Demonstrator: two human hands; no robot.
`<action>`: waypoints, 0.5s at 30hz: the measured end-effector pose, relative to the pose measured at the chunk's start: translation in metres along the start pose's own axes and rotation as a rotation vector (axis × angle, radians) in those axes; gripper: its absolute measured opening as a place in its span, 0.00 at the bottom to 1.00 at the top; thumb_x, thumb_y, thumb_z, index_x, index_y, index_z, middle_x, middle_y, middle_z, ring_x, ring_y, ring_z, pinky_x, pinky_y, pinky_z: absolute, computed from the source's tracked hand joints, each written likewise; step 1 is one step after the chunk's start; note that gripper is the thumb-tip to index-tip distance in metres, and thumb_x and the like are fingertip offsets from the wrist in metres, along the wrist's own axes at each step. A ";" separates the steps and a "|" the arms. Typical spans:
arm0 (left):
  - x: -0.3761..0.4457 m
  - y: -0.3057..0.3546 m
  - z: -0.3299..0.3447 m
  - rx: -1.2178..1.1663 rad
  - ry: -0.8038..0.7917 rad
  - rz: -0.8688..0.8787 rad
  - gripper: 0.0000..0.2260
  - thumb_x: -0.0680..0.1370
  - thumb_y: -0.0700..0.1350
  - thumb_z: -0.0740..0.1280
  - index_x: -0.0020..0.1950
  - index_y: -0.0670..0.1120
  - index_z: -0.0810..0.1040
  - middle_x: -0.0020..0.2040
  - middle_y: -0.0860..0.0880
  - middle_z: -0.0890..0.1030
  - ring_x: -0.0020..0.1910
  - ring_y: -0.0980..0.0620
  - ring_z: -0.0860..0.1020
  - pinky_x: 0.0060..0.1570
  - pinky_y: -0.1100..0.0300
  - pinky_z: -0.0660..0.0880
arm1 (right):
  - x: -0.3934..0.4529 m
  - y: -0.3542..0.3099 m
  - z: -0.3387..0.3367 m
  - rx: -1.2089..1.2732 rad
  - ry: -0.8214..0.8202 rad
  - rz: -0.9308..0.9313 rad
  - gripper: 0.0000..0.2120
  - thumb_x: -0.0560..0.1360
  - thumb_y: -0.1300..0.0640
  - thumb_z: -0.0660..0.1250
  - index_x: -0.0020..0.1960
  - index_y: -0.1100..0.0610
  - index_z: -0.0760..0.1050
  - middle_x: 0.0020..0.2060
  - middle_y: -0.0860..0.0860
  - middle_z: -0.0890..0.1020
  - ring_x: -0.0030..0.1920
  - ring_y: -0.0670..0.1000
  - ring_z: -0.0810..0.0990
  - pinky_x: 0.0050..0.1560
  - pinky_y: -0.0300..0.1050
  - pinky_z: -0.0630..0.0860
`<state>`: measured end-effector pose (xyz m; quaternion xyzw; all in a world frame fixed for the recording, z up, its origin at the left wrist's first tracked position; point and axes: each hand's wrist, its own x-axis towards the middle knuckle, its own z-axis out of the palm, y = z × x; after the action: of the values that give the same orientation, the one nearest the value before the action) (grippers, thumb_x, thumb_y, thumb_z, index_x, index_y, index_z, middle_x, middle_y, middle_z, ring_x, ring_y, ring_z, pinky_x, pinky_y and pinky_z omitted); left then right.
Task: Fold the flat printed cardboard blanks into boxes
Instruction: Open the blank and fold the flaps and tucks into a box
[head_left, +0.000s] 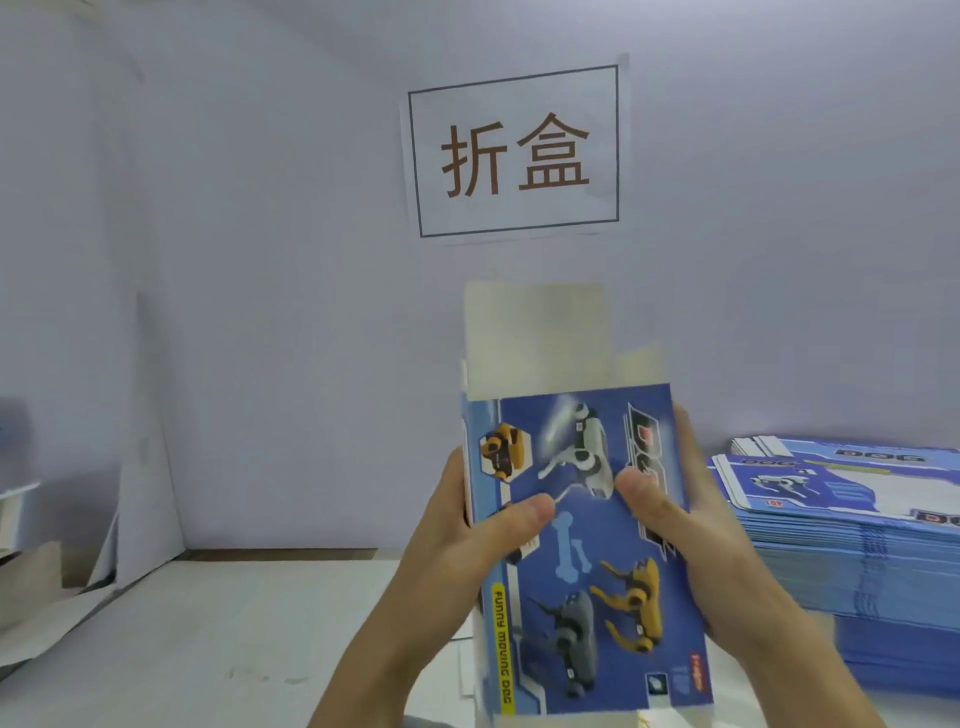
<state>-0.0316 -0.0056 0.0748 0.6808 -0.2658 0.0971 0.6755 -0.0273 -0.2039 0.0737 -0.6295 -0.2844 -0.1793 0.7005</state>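
Observation:
A blue printed cardboard blank (582, 551) with toy dog pictures is held upright in front of me, above the table. Its plain top flaps (535, 338) stick up unfolded. My left hand (467, 545) grips its left edge, thumb on the printed face. My right hand (691, 530) grips the right edge, thumb pressed on the front, fingers behind. A tall stack of flat blue blanks (852, 551) lies on the table at the right.
A white table (208, 639) runs under my hands. A wall covered in pale sheeting stands close behind, with a paper sign (514, 150) taped on it. Loose sheeting and cardboard scraps (41, 587) lie at the far left.

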 end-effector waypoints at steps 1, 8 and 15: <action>0.000 -0.002 -0.002 0.004 -0.012 -0.017 0.20 0.65 0.62 0.73 0.56 0.69 0.77 0.54 0.57 0.84 0.53 0.56 0.83 0.45 0.64 0.80 | 0.001 -0.004 0.003 -0.044 0.025 -0.074 0.40 0.61 0.30 0.75 0.69 0.22 0.61 0.65 0.29 0.75 0.63 0.37 0.79 0.55 0.36 0.79; 0.005 0.014 0.007 -0.038 0.209 0.184 0.44 0.66 0.60 0.80 0.76 0.64 0.59 0.63 0.60 0.81 0.60 0.58 0.81 0.55 0.61 0.80 | 0.001 -0.009 0.031 -0.100 0.026 -0.210 0.37 0.71 0.51 0.74 0.71 0.29 0.59 0.53 0.26 0.80 0.52 0.31 0.81 0.43 0.24 0.76; 0.009 0.019 0.010 0.031 0.392 0.370 0.34 0.66 0.56 0.75 0.70 0.65 0.67 0.58 0.62 0.82 0.56 0.59 0.82 0.46 0.66 0.80 | 0.005 -0.010 0.041 -0.039 0.039 -0.150 0.44 0.64 0.49 0.75 0.69 0.21 0.57 0.57 0.38 0.83 0.55 0.47 0.85 0.47 0.37 0.82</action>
<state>-0.0354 -0.0161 0.0952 0.5990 -0.2483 0.3530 0.6745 -0.0366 -0.1646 0.0868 -0.6164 -0.3137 -0.2491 0.6779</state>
